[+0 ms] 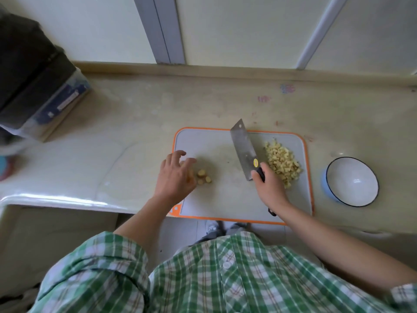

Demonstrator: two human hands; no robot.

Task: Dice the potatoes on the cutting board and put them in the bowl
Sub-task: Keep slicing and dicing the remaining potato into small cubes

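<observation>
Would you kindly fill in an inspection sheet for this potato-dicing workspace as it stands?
Surface: pale countertop, faint coloured marks toward the back.
Job's things: orange-rimmed cutting board; diced potato pile on its right side; a few potato slices on its left; empty bowl right of the board.
Clutter: dark box stack at far left.
Grippers: left hand open beside the slices; right hand grips the cleaver handle.
Cables: nothing seen.
Surroundings: pale wall panels behind the counter.

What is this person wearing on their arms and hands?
Nothing on the hands: the left hand and right hand are bare, with no gloves or watch showing. The shirt is a green-and-white check with white buttons. Its sleeves stop high up, leaving the forearms uncovered.
</observation>
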